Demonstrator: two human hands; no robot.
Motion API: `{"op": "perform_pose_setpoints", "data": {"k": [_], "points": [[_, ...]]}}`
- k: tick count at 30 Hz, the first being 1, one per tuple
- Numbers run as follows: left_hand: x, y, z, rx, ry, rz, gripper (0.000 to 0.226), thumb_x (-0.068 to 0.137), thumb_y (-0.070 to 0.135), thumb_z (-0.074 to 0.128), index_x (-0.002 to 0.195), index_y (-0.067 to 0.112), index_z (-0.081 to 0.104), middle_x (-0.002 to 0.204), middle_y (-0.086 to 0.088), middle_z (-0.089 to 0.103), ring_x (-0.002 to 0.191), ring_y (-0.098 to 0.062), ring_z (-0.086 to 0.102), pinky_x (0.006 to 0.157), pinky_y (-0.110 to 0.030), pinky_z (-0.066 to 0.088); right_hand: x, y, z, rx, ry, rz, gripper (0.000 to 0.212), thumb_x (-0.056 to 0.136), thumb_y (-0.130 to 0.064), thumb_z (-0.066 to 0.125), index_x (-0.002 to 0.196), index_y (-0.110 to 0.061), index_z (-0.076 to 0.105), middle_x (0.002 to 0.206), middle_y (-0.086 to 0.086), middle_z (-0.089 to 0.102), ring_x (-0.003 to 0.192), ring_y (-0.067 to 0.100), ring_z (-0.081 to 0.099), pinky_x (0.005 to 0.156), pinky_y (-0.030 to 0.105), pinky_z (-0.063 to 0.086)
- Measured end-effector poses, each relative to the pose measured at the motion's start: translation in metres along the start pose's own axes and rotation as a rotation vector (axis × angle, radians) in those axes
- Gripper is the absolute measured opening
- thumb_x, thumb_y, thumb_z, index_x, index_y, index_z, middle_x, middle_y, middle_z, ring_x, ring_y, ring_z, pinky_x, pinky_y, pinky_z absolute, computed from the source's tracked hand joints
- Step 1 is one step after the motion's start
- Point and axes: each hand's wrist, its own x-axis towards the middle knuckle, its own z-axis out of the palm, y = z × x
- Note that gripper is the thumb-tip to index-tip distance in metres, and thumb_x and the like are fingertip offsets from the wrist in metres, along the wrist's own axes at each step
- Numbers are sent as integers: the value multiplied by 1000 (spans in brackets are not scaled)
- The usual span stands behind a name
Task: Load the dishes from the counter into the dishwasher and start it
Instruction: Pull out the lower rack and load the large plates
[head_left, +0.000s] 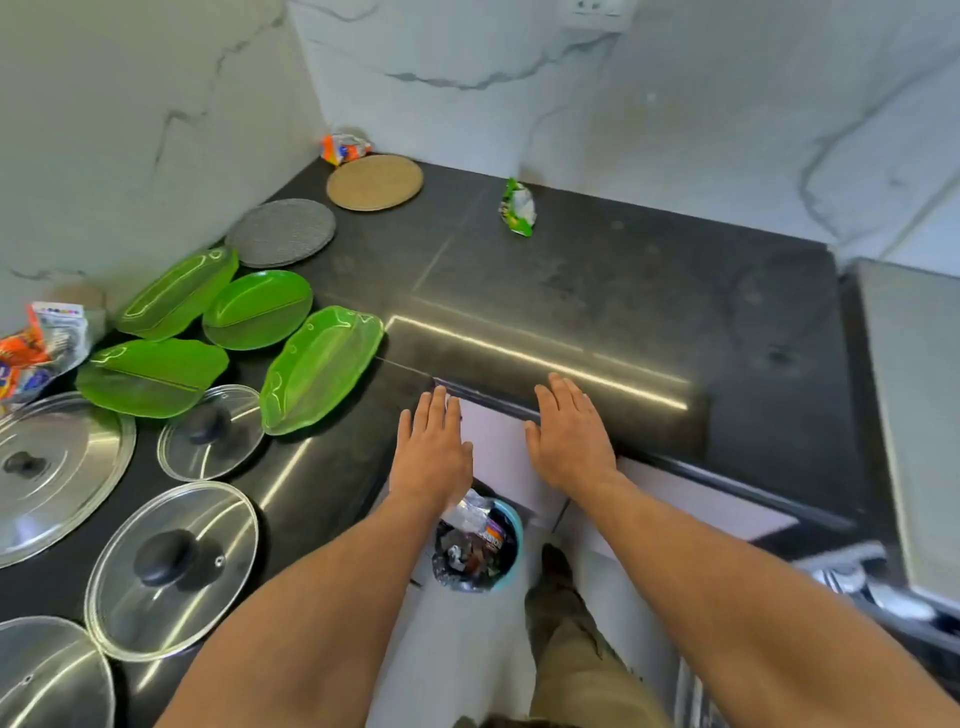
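Holding nothing: left hand (431, 452), right hand (569, 441), fingers straight, at counter (571, 291) edge; nearest green plate (319, 369) long axis near-left to far-right.

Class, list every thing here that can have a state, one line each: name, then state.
Left hand: open, fingers straight, by the counter.
Right hand: open, fingers straight.
Green plates: empty, face up.
Glass lid: knob up, flat on counter.
Bin: uncovered, full of rubbish.
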Motion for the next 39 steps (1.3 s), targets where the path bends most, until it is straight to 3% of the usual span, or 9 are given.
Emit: {"op": "perform_pose_setpoints", "data": {"k": [13,19,22,25,29,33,36,39], "points": [[246,-67,-75,-86,195,-385,68,102,41,42,157,7,21,167,-13,15,154,-29,11,124,-47,14,317,-47,-6,-75,-40,-420,59,100,-36,51,149,-7,39,158,17,34,148,32,29,121,45,27],[310,-134,-88,-54,189,-499,67,104,39,42,156,4,21,166,-16,17,154,-32,11,124,-48,15,424,-91,7,-109,-127,-513,63,101,-36,51,154,-9,32,161,16,27,150,32,22,123,45,22],[343,-168,-87,-20,167,-521,63,105,37,41,154,2,25,163,-18,22,152,-34,15,122,-47,17,470,-113,14,-151,-134,-521,60,103,-34,48,155,-10,29,163,14,24,151,31,18,123,45,21],[375,-200,-89,18,147,-538,59,104,35,43,150,-1,31,159,-20,29,148,-36,23,120,-47,21,512,-129,18,-182,-81,-552,50,103,-25,48,149,-7,38,159,16,32,148,33,25,122,45,23],[402,-234,-91,70,117,-576,53,101,37,50,140,0,45,146,-19,43,140,-35,33,114,-46,29,558,-153,24,-251,-87,-535,31,99,-13,50,128,-6,59,136,16,55,131,34,45,113,44,32],[411,-254,-93,114,139,-574,38,103,34,49,126,5,58,130,-15,54,125,-32,45,101,-43,39,585,-171,22,-373,-131,-490,24,97,-13,49,116,-11,64,121,12,60,117,32,52,101,43,39],[412,-255,-97,161,154,-517,28,102,26,50,116,7,65,120,-12,59,116,-32,51,95,-43,43,589,-172,19,-467,-138,-479,23,94,-10,49,109,-14,67,114,10,62,113,31,52,94,42,41],[414,-246,-102,276,100,-399,26,95,9,46,112,7,65,115,-12,60,110,-32,54,90,-42,44,581,-168,11,-596,-116,-586,18,94,-12,53,103,-16,68,104,7,65,104,29,57,85,40,43]]}}
